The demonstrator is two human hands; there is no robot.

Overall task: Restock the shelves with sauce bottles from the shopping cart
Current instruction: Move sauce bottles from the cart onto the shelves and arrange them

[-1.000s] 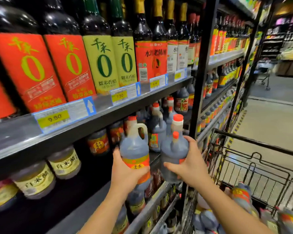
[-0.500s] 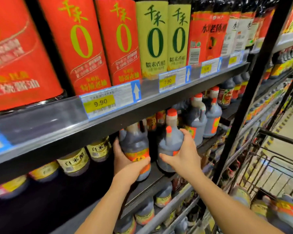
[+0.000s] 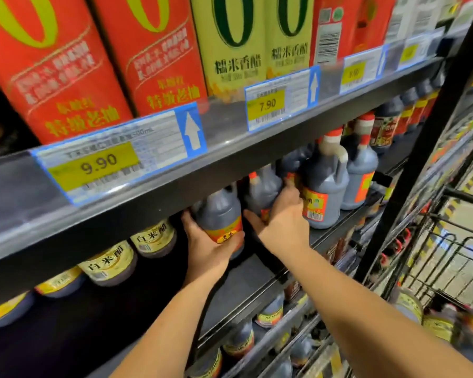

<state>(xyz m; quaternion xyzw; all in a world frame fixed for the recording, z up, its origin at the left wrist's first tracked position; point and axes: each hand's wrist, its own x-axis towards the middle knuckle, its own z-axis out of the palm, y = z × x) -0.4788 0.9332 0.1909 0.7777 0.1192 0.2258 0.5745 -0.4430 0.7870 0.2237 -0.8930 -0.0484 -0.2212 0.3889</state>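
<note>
One head-worn wide-angle view looks forward and down, very close to the upper shelf edge, with both forearms reaching away into the lower shelf; shopping cart at right.

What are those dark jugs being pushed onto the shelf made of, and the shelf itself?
The jug in the left hand, the left jug, looks like translucent plastic: dull, greyish sheen over dark liquid, and the similar jug beside it has a moulded handle. The right hand holds a matching one. The shelf edge seems painted metal, dark with a smooth satin gleam, though that is less sure.
</note>
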